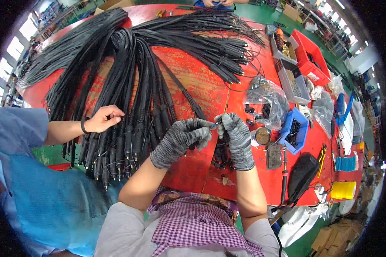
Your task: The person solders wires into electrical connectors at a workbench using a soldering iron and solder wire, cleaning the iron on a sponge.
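Beyond the checked apron (193,227), over the red table (191,173), the gloved left hand (178,143) and right hand (236,143) pinch a small bluish piece (214,125) between their fingertips. To their right sits a blue bin (289,145) of black parts (294,131); farther off lie bundled black cables (131,64) and a red crate (303,65).
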The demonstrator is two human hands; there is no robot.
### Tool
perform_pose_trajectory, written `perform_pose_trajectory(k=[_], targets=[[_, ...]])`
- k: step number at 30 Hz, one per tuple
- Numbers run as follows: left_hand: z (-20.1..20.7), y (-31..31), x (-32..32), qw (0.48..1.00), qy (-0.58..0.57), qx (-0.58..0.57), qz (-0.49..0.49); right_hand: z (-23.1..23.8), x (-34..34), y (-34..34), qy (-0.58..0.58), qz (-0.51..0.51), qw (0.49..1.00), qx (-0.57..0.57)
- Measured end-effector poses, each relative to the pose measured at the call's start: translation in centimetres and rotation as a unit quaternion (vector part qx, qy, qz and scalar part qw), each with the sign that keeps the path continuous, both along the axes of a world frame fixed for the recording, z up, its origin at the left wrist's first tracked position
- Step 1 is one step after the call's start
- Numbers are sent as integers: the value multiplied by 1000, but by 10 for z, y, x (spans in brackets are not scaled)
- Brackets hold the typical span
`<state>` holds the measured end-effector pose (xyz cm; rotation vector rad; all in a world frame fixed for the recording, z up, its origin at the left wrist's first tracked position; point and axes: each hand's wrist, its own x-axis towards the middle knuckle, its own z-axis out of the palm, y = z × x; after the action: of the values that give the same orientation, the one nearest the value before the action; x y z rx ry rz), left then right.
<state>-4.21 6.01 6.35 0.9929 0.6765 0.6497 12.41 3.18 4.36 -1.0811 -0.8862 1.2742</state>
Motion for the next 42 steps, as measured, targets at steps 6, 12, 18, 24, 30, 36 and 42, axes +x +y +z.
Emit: perform_pose_trajectory(k=[6,12,18,24,30,36,42], targets=[[-2,-3,-1,1000,-1,15,26,8,-4,-1,-36,-9,999,15],[-10,-4,6,991,73,111,-24,-4,4,-4,-96,-26,995,-8],[-28,-14,13,997,61,49,0,-15,6,-12,-11,-30,999,19],[-36,-18,28,998,50,39,-26,-16,23,-30,-50,-40,998,3],[-43,-13,23,996,-9,78,-49,2,21,-31,-106,-18,994,-1],[-51,-13,28,994,-93,63,3,-32,38,-30,-2,-8,1000,-17],[-54,-15,4,941,61,329,-39,-32,39,-39,13,-12,1000,-21]])
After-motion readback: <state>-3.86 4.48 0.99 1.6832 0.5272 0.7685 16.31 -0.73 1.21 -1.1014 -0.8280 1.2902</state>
